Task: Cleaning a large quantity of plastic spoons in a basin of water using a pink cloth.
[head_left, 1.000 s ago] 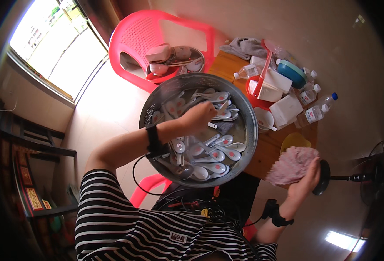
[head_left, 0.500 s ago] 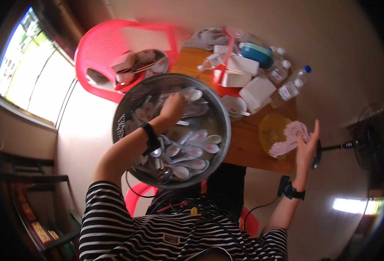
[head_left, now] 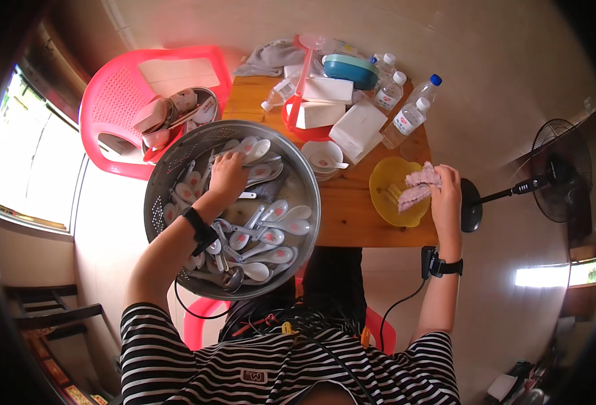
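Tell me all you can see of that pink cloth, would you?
The pink cloth looks soft and textured, bunched rather than spread flat. The right hand grips its right end, and two folds stick out leftward, appearing over part of the yellow bowl. Whether it touches the bowl is unclear.

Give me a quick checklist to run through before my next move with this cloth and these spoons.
1. Right hand holding the pink cloth: ok.
2. Cloth touching the yellow bowl: cannot tell; it overlaps the bowl in view.
3. Left hand at the spoons in the grey basin: ok.
4. Left hand's grip on a single spoon: cannot tell.
5. Spoons lined up one way: not ok, handles point various ways.
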`<state>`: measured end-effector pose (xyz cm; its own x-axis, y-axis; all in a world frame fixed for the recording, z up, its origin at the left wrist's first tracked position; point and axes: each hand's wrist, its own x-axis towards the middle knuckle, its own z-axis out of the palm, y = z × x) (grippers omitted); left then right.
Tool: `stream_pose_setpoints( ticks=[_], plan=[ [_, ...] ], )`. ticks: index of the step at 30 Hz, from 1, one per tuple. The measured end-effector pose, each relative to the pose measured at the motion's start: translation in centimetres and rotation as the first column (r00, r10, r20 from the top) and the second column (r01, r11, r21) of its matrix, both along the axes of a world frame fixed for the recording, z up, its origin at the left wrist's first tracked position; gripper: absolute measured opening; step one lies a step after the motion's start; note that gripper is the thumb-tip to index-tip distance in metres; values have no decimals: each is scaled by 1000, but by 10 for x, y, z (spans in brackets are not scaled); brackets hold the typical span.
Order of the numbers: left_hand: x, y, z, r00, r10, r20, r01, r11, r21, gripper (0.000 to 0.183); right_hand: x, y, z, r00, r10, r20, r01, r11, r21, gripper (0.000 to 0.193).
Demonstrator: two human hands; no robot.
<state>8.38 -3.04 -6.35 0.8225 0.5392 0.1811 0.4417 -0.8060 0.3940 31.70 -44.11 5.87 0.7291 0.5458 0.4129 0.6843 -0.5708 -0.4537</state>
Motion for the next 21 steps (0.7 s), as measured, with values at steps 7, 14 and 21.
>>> stream_pose_setpoints(
  ticks=[7,14,21],
  plan=[
    [-1,-6,15,990,56,-127,-58,998,-14,44,-2,6,-5,995,-32,-98,24,997,-80,35],
    [-4,-4,14,990,31,-139,-35,999,-22,46,15,-4,-18,995,-98,13,96,990,102,35],
    [-4,-1,20,987,22,-158,-29,999,-40,44,17,-5,-15,995,-92,51,84,988,129,35]
  ],
)
